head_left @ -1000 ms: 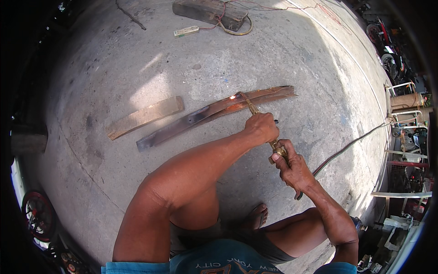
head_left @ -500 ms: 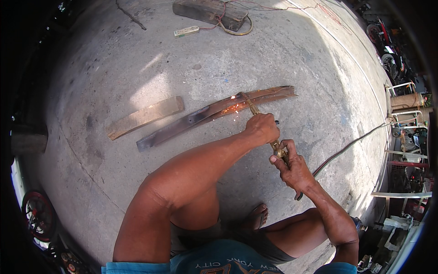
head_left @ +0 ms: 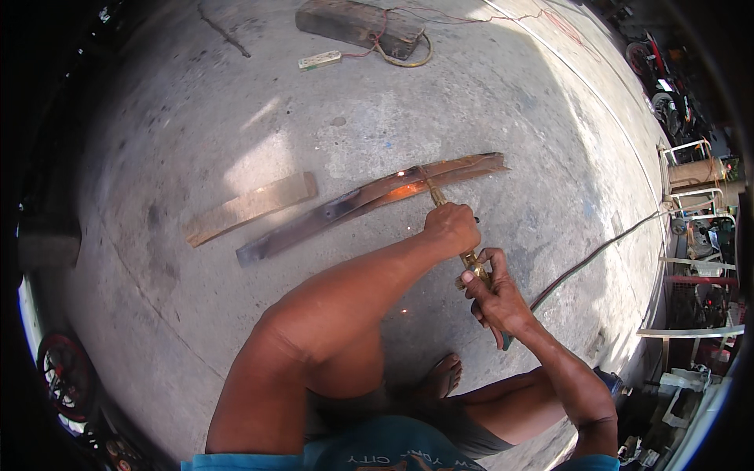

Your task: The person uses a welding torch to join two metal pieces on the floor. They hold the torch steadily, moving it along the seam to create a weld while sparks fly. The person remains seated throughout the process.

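Note:
A brass cutting torch (head_left: pixel 436 195) slants across the middle of the view, its tip at a long rusty steel bar (head_left: pixel 310 223) on the concrete. My left hand (head_left: pixel 453 228) is closed around the torch's front part. Lower and to the right, my right hand (head_left: pixel 499 298) grips the rear of the torch near its valves, thumb on the brass body. The steel looks like an angle or channel length, dark at its left end. Beside the tip, part of its near face glows orange, with a small bright spot on the upper edge.
A wooden block (head_left: pixel 251 209) lies left of the bar. Farther off are a dark timber beam (head_left: pixel 353 25), a white power strip (head_left: pixel 320 60) and red wires. A dark hose (head_left: pixel 601 253) runs right toward a cylinder (head_left: pixel 696 173) and racks. My bare foot (head_left: pixel 444 375) is close below.
The spray of sparks on the bar has died down to an orange glow, with one small spark near my knee. The torch's rear end and my right hand have shifted slightly left.

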